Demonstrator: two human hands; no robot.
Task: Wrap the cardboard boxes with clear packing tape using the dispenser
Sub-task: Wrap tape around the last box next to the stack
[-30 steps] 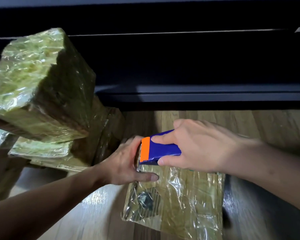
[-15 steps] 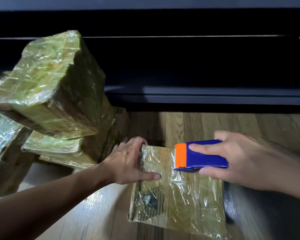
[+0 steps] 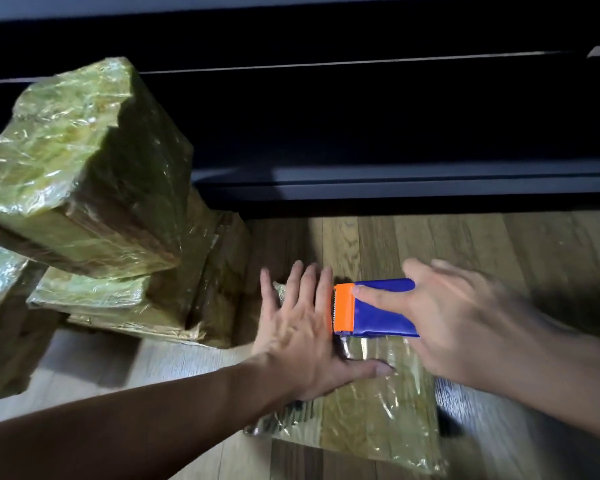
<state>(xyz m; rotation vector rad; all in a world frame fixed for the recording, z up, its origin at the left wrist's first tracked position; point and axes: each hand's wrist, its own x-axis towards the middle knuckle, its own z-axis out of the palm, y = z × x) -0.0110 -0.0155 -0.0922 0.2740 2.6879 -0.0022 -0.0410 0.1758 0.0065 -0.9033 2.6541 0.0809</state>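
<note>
A flat cardboard box covered in shiny clear tape lies on the wooden floor in front of me. My left hand lies flat on its far left end, fingers straight and spread, thumb stretched along the top. My right hand grips the blue tape dispenser with its orange toothed front, index finger laid along its top. The dispenser sits on the box's far end, its orange edge right against my left fingers.
A pile of tape-wrapped boxes stands at the left, the top one tilted, lower ones flat on the floor. A dark low piece of furniture runs along the back. Bare wooden floor lies to the right.
My left hand let go of the box's edge and flattened out on top. The right hand brought the dispenser back left across the box toward my left fingers.
</note>
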